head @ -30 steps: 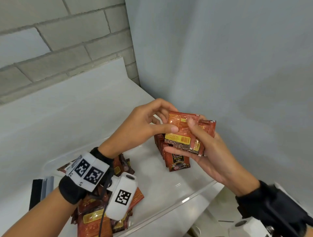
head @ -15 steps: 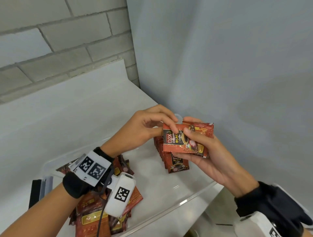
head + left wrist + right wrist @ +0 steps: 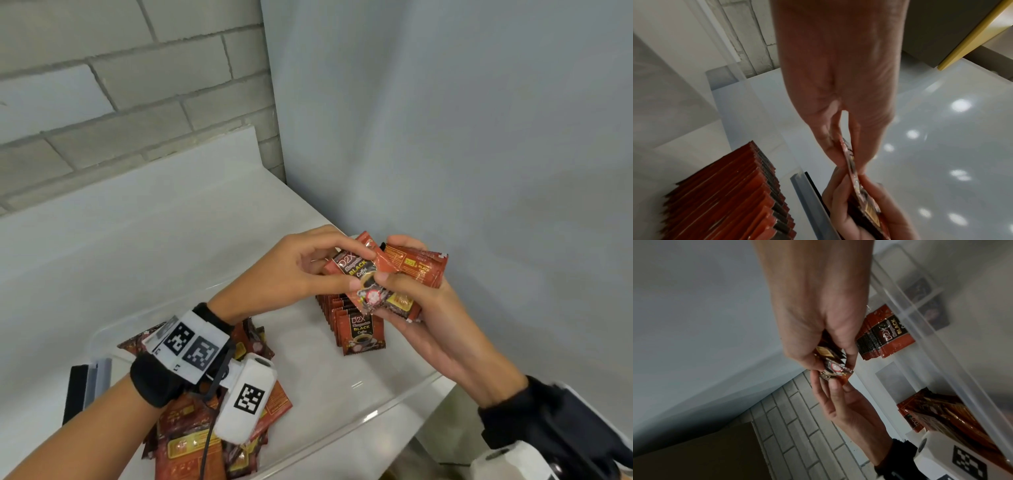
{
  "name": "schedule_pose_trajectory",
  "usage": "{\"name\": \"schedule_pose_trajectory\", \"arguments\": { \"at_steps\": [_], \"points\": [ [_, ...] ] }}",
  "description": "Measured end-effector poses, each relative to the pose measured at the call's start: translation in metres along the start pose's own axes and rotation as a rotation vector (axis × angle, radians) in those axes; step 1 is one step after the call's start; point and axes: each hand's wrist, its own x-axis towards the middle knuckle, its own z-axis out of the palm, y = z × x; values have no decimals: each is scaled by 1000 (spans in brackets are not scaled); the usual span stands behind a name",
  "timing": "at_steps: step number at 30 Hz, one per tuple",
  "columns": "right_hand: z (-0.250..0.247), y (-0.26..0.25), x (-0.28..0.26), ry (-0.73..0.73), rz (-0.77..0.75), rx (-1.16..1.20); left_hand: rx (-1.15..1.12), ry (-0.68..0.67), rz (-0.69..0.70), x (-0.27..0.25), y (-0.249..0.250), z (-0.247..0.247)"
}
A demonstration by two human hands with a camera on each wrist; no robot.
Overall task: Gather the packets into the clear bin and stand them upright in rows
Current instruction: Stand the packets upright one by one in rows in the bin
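Note:
Both hands hold red coffee packets above the clear bin (image 3: pixel 387 407). My left hand (image 3: pixel 308 274) pinches one packet (image 3: pixel 359 274) between thumb and fingers, its front face turned up. My right hand (image 3: pixel 414 308) grips a small stack of packets (image 3: pixel 419 269) from below, thumb on top. Below the hands, a row of packets (image 3: pixel 356 327) stands upright at the bin's right end. A loose heap of packets (image 3: pixel 191 442) lies at the left end under my left wrist. In the left wrist view the pinched packet (image 3: pixel 851 164) shows edge-on beside the standing row (image 3: pixel 729 198).
The bin sits on a white counter (image 3: pixel 137 240) in a corner, brick wall (image 3: pixel 102 102) behind and a grey panel (image 3: pixel 445 137) to the right. A dark flat object (image 3: pixel 78 390) lies left of the bin. The bin's middle floor (image 3: pixel 308 370) is bare.
My left hand has drawn one packet off the stack and tilted it, front face up; the right hand's stack has shifted slightly right.

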Motion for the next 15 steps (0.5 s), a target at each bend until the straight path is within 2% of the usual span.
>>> {"name": "schedule_pose_trajectory", "arguments": {
  "at_steps": [4, 7, 11, 15],
  "points": [
    [1, 1, 0, -5, -42, 40, -4, -25, 12, 0, 2, -2],
    [0, 2, 0, 95, -182, 105, 41, -82, -3, -1, 2, -6],
    [0, 2, -2, 181, -286, 155, 324, -273, 42, -2, -3, -4],
    [1, 0, -3, 147, -273, 156, 582, -478, 159, 0, -19, 13]
  ]
}}
